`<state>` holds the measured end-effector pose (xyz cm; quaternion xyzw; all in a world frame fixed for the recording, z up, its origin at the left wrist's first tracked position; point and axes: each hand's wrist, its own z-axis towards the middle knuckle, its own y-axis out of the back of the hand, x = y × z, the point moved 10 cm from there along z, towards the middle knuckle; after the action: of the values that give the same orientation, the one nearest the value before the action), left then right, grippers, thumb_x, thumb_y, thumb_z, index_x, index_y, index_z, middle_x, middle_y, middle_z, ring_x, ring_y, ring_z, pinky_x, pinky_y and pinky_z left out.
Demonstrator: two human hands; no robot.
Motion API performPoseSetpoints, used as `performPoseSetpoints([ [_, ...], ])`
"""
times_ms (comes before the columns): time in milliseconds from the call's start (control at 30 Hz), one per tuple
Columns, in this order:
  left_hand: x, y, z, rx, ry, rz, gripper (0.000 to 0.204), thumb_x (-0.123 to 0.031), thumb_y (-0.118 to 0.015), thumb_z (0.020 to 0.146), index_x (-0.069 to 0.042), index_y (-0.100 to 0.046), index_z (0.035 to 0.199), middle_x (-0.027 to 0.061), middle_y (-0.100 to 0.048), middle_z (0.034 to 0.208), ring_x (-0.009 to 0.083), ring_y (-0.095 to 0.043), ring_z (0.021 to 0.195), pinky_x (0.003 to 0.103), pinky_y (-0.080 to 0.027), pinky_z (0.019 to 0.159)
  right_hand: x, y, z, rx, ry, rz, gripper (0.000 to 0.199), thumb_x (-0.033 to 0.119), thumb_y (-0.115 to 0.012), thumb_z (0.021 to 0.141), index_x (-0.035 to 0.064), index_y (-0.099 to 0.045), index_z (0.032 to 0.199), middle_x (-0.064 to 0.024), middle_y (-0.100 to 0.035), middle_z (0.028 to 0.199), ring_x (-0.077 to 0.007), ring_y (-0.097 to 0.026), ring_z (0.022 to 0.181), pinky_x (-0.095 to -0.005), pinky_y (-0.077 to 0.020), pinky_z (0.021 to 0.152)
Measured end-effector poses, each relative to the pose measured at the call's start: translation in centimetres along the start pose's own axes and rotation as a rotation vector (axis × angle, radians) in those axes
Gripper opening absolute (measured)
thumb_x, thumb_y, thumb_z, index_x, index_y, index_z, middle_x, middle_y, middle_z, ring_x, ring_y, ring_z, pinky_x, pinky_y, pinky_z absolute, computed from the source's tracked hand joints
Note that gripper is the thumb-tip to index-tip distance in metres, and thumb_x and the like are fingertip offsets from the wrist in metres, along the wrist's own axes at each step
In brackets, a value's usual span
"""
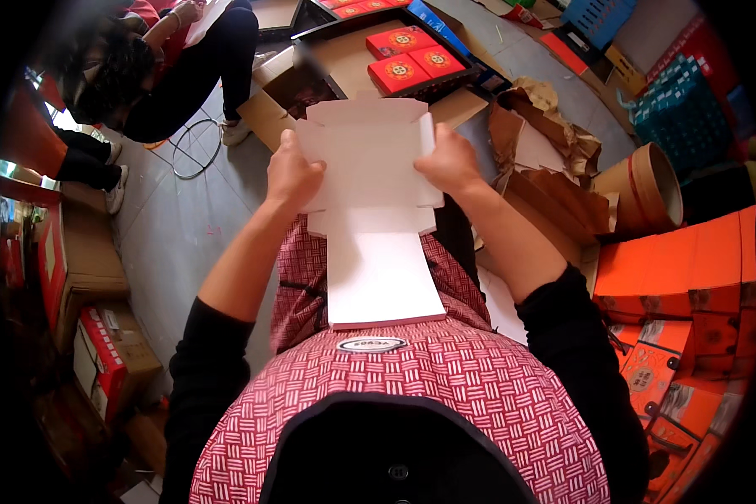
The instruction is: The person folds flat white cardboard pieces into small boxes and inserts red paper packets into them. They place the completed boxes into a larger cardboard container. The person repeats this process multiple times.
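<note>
Between my two hands is a flat, unfolded white box blank (pixel 365 160) with creased flaps and notched corners. My left hand (pixel 292 175) grips its left edge, thumb on the upper face and the other fingers hidden underneath. Closed on the opposite edge, my right hand (pixel 452 161) has its thumb on the white face beside a side flap that stands up. The long lower panel of the blank reaches back over my lap, close against my red patterned apron (pixel 412 370). The underside of the blank cannot be seen.
Ahead lies an open carton with red boxes (pixel 401 71). Crumpled brown paper (pixel 554 139) and a cardboard tube (pixel 647 186) are to the right, near stacked orange boxes (pixel 680 265). Cartons (pixel 88 244) line the left. Another person's leg (pixel 202 76) is at upper left, near a wire hoop (pixel 195 149).
</note>
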<state>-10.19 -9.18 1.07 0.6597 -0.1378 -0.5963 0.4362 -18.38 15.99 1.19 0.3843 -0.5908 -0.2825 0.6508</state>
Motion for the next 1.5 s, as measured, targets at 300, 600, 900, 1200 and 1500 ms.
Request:
performPoseSetpoints([
  [300,4.5,0.4,-1.1,0.179,0.22,-0.518,0.051,-0.02,-0.071,0.081,0.005,-0.044,0.117,0.016,-0.062,0.103,0.0195,-0.062,0.09,0.031,-0.051,0.076,-6.3,2.8,0.7,0.016,-0.016,0.316,0.061,0.039,-0.082,0.064,-0.0034,-0.054,0.099,-0.0123,-0.062,0.089,-0.0213,-0.061,0.083,-0.0331,-0.0506,0.073],
  [600,-4.1,5.4,-14.7,0.354,-0.669,-0.253,0.05,-0.009,-0.08,0.065,-0.011,-0.065,0.113,0.0083,-0.058,0.126,0.0294,-0.049,0.123,0.042,-0.041,0.101,7.5,7.0,-18.5,0.506,0.917,0.17,0.045,0.019,-0.081,0.067,0.0038,-0.063,0.105,-0.0092,-0.06,0.1,-0.0255,-0.059,0.093,-0.0334,-0.0483,0.079],
  [900,-6.2,4.2,-17.2,0.61,-0.711,-0.298,0.063,-0.02,-0.086,0.059,-0.013,-0.065,0.118,0.0094,-0.056,0.131,0.0314,-0.044,0.129,0.047,-0.035,0.107,10.9,7.3,-22.2,0.176,1.21,-0.25,0.01,0.01,-0.058,0.067,0.0062,-0.05,0.063,-0.0045,-0.048,0.066,-0.019,-0.051,0.066,-0.0301,-0.0412,0.055],
  [1200,-8.4,4.3,-15.9,0.716,-0.769,-0.543,0.052,-0.022,-0.082,0.069,-0.011,-0.065,0.117,0.0122,-0.059,0.126,0.0328,-0.048,0.125,0.047,-0.038,0.104,7.8,7.7,-16.0,0.527,0.568,0.271,0.011,0.008,-0.07,0.075,0.0032,-0.06,0.076,-0.0086,-0.059,0.077,-0.0242,-0.058,0.076,-0.034,-0.0475,0.065],
  [1500,-6.6,5.1,-13.7,0.557,-0.579,-0.554,0.028,-0.004,-0.074,0.076,-0.003,-0.067,0.103,0.0129,-0.066,0.11,0.0247,-0.063,0.104,0.033,-0.05,0.09,9.6,4.2,-24.2,0.341,1.251,-0.617,0.008,0.011,-0.06,0.068,0.0029,-0.06,0.07,-0.0051,-0.052,0.08,-0.017,-0.052,0.076,-0.0278,-0.0396,0.056],
])
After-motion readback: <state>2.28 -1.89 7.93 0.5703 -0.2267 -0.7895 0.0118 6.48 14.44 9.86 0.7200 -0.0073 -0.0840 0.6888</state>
